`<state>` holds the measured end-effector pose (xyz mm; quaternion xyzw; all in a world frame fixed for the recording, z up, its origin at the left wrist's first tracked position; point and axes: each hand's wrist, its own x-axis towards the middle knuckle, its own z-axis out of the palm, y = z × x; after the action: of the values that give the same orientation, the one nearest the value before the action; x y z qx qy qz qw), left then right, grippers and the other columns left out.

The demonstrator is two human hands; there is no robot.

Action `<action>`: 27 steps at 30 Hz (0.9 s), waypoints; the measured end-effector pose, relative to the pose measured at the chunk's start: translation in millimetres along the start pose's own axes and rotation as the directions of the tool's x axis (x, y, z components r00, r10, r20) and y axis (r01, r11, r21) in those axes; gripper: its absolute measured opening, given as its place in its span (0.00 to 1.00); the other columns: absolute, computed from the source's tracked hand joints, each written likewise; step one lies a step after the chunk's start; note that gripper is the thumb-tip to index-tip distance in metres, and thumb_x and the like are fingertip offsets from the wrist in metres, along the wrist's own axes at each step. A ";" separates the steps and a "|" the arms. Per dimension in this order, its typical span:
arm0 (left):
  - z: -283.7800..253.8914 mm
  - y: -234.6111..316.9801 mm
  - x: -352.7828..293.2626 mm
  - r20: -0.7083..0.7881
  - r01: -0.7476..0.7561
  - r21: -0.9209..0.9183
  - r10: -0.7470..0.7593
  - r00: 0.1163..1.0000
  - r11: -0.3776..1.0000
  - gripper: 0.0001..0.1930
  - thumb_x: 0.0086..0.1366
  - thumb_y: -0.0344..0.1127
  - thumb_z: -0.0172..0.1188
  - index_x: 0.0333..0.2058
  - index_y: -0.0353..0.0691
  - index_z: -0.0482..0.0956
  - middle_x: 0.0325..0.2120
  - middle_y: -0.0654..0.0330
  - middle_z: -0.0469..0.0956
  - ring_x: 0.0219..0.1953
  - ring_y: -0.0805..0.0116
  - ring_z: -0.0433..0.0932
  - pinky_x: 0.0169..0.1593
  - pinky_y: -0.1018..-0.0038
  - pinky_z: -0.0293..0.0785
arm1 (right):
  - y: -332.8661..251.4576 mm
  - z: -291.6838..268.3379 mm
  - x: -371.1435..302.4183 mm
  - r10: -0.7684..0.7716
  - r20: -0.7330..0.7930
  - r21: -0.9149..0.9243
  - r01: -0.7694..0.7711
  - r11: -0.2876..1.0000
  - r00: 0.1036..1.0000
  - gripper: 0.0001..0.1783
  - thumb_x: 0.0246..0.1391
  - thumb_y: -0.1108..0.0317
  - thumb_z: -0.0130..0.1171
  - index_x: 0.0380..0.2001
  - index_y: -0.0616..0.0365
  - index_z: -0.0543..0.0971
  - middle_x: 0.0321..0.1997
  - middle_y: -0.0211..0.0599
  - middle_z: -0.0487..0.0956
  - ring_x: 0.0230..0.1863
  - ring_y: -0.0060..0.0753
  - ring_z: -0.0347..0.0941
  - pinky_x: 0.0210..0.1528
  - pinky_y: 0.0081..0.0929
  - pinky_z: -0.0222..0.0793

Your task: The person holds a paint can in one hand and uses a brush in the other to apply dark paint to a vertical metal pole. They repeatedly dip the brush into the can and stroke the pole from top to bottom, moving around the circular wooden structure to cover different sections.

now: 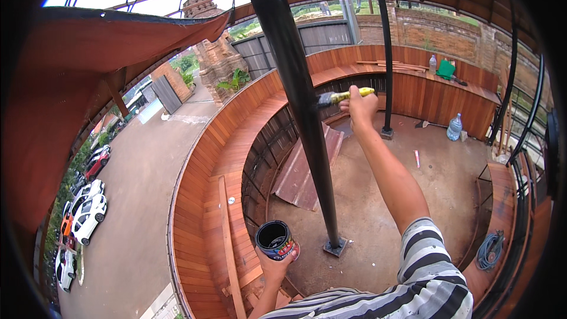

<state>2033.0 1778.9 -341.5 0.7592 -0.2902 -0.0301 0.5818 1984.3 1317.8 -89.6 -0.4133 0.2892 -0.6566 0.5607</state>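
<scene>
A thick black metal post (pixel 301 91) rises from a base plate on the floor and leans across the middle of the view. My right hand (pixel 360 108) is closed round the yellow handle of a paintbrush (pixel 342 97), its arm stretched forward. The dark bristles meet the right side of the post. Low on the left, my left hand (pixel 275 267) grips a paint can (pixel 276 241) with a colourful label and a black-smeared rim. The can is open at the top, and its inside looks dark; the paint level cannot be made out.
A curved wooden bench (pixel 212 159) rings the floor, with a loose plank (pixel 229 248) along it. A brown corrugated sheet (pixel 310 168) lies behind the post. A large water bottle (pixel 454 127) stands at the right, and a coiled blue hose (pixel 489 251) rests near the right edge.
</scene>
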 end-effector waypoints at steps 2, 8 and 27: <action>6.0 4.9 -3.1 -0.027 0.026 -0.051 -0.027 0.999 0.998 0.56 0.47 0.44 0.89 0.68 0.33 0.62 0.60 0.45 0.76 0.62 0.52 0.79 0.67 0.60 0.74 | -101.2 71.6 51.1 -0.136 0.059 0.070 0.132 0.989 0.989 0.17 0.66 0.67 0.65 0.36 0.76 0.80 0.29 0.51 0.86 0.21 0.35 0.86 0.20 0.27 0.84; 1.9 10.0 -14.8 -0.078 0.012 -0.121 -0.022 0.997 0.993 0.56 0.46 0.40 0.90 0.68 0.34 0.61 0.59 0.48 0.77 0.61 0.56 0.79 0.66 0.62 0.76 | -362.0 247.9 99.5 -0.363 -0.106 0.207 0.378 0.903 0.926 0.17 0.68 0.67 0.65 0.39 0.77 0.79 0.31 0.51 0.87 0.26 0.40 0.89 0.27 0.30 0.88; 13.0 -3.8 -24.3 -0.102 0.055 -0.025 -0.057 0.993 0.998 0.59 0.43 0.47 0.91 0.68 0.33 0.63 0.60 0.46 0.76 0.62 0.53 0.79 0.67 0.59 0.74 | -180.5 122.1 20.6 -0.391 0.123 0.030 0.391 0.920 0.912 0.17 0.66 0.69 0.65 0.40 0.81 0.80 0.29 0.56 0.87 0.25 0.39 0.89 0.24 0.29 0.88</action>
<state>2009.4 1779.8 -356.2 0.7611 -0.2383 -0.0105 0.6032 1999.8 1344.8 127.1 -0.5022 0.1633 -0.7286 0.4363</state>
